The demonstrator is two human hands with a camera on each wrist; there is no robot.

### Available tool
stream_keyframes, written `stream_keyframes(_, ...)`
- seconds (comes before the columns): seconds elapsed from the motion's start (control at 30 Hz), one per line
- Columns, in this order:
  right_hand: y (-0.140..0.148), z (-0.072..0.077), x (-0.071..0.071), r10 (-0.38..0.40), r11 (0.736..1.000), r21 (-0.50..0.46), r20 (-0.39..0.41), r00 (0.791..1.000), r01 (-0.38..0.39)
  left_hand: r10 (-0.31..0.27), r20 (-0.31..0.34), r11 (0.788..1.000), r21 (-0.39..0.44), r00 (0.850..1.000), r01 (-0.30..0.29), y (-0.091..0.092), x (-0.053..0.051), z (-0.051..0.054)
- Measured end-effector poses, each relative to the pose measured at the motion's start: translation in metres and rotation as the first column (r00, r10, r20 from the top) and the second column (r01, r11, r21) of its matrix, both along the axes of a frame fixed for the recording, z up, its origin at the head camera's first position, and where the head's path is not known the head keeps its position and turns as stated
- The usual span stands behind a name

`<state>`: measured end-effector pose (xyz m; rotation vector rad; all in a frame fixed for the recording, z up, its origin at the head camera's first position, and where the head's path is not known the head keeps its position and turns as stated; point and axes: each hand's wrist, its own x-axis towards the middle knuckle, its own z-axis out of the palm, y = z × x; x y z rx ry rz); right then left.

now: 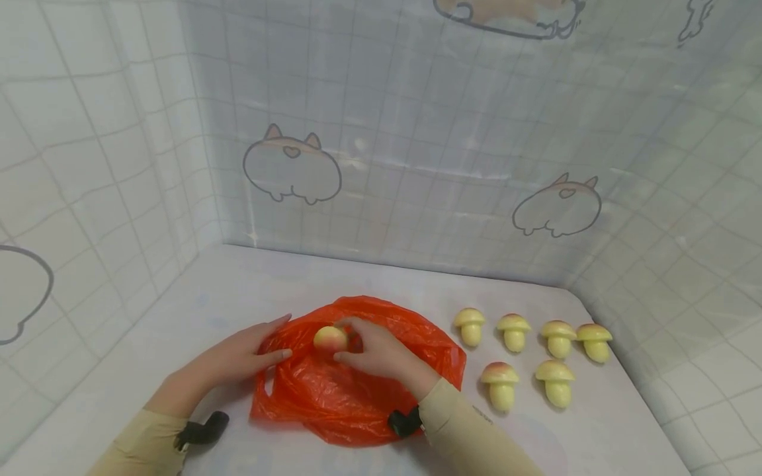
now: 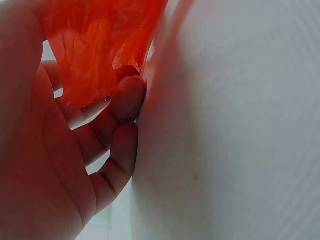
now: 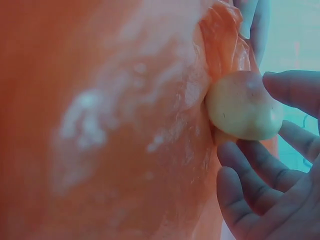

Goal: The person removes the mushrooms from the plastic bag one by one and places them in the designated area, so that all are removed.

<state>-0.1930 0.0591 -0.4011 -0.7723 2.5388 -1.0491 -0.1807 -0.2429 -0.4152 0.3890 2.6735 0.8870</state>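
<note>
A red plastic bag [image 1: 351,396] lies spread and crumpled on the white table. Over it, my right hand [image 1: 381,350] holds a toy mushroom [image 1: 330,339] between thumb and fingers. Its rounded yellow cap with a reddish blush faces up, and the stem is hidden. The right wrist view shows the mushroom [image 3: 245,106] against the bag's film. My left hand [image 1: 247,350] is at the bag's left edge. In the left wrist view, a fold of the bag [image 2: 87,60] sits between the thumb side and the curled fingers [image 2: 122,150], which touch the table.
Several more yellow toy mushrooms [image 1: 514,332] stand in two loose rows on the table [image 1: 428,284], right of the bag. Grid-patterned white sheets [image 1: 411,165] with cartoon corgi drawings enclose the table at the back and both sides.
</note>
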Motion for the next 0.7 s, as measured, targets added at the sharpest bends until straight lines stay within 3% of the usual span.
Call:
stream_keyframes(0.27, 0.001, 0.006, 0.003, 0.038, 0.999, 0.037, 0.047, 0.998, -0.039, -0.050, -0.090, 0.999, -0.015, 0.995, 0.049, -0.004, 0.001, 0.000)
stream_keyframes(0.37, -0.001, 0.006, 0.003, 0.026, 0.998, 0.048, 0.039, 0.999, -0.028, -0.050, -0.085, 0.999, -0.017, 0.995, 0.049, -0.004, 0.000, -0.001)
stream_keyframes(0.7, -0.006, 0.012, 0.006, -0.052, 0.989, 0.137, -0.086, 0.995, 0.063, -0.042, -0.064, 0.999, -0.009, 0.997, 0.042, -0.002, 0.002, 0.002)
